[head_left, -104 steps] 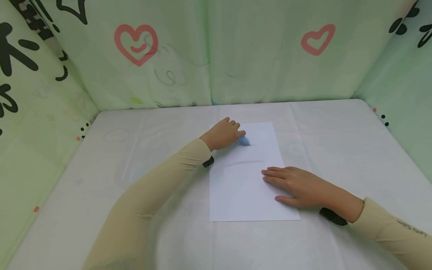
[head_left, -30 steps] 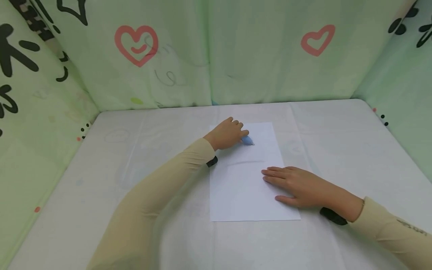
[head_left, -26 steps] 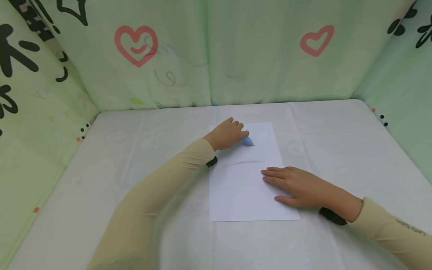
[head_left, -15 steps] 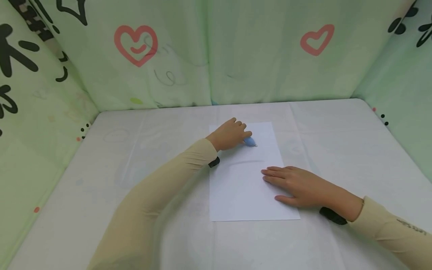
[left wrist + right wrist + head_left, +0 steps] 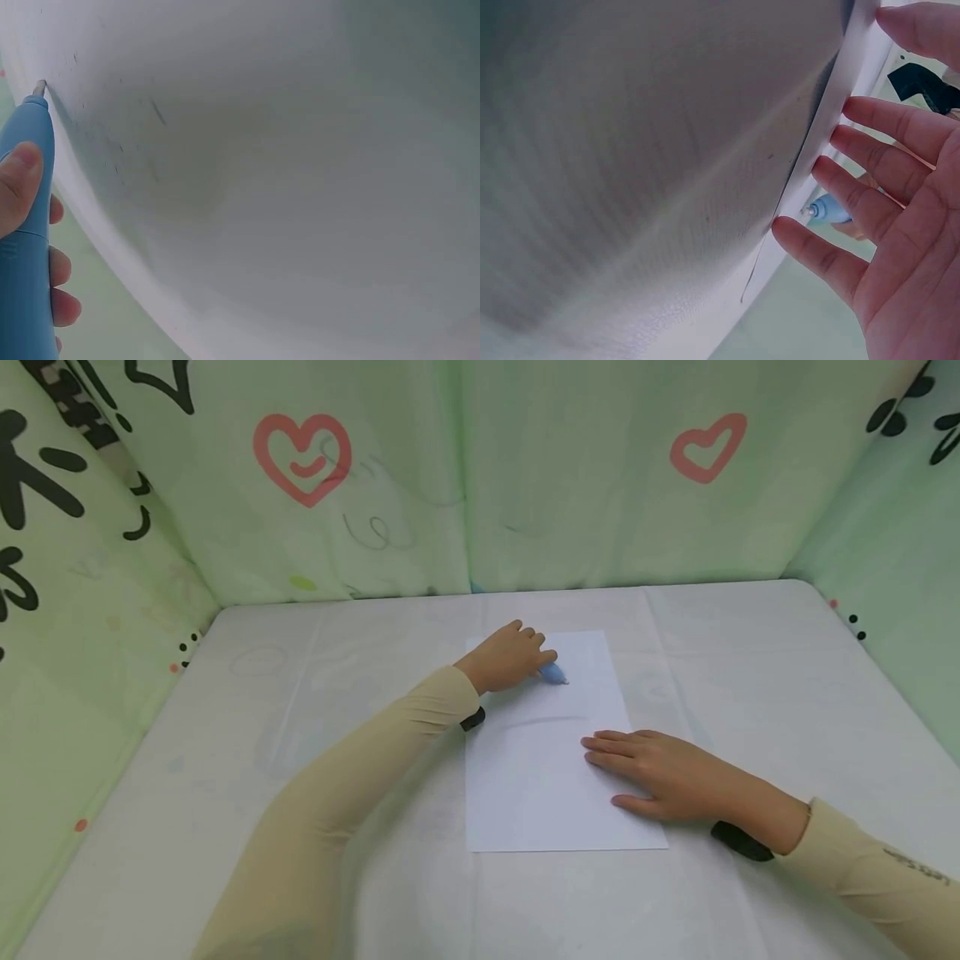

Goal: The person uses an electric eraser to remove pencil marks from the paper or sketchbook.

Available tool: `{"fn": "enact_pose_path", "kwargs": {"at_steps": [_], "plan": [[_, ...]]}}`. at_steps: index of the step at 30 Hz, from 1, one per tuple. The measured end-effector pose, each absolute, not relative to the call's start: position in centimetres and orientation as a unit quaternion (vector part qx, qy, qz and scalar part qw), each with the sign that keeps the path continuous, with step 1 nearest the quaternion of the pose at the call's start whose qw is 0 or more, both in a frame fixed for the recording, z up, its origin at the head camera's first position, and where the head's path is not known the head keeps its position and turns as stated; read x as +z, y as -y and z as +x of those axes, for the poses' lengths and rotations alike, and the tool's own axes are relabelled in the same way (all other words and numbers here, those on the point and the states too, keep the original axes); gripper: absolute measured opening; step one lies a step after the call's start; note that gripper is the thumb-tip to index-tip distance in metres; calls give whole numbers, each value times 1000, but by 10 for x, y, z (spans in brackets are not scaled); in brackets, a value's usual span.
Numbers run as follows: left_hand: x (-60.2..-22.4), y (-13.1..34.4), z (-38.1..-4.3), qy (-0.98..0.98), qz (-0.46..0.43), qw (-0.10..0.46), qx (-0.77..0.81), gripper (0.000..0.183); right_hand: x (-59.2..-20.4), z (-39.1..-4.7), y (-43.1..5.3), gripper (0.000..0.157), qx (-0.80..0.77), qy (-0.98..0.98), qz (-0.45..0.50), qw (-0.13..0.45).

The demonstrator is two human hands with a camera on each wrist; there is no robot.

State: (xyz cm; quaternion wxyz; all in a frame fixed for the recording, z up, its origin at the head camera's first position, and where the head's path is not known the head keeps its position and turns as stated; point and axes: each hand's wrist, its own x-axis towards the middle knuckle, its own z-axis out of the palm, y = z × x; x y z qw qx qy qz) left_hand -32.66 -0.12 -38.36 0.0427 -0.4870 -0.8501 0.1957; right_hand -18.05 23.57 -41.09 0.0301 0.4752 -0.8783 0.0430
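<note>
I have left hand (image 5: 504, 658) gripping blue pen (image 5: 553, 674) over white paper (image 5: 536, 793); right hand (image 5: 660, 777) rests on it, fingers straight.

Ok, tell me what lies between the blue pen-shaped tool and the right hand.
White paper sheet with a faint line, as the head view shows.

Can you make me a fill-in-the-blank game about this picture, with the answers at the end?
1. The left hand holds a pen-shaped tool colored ____.
2. The right hand lies on a white sheet of ____.
3. In the head view, the heart with a smile inside is to the ____ of the other heart.

Missing words: blue; paper; left.
</note>
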Motion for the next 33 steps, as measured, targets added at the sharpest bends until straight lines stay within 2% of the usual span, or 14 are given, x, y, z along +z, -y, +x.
{"fn": "enact_pose_path", "kwargs": {"at_steps": [33], "plan": [[-385, -6, -328, 847, -490, 48, 198, 32, -412, -180, -237, 50, 48, 878, 474, 43]]}}
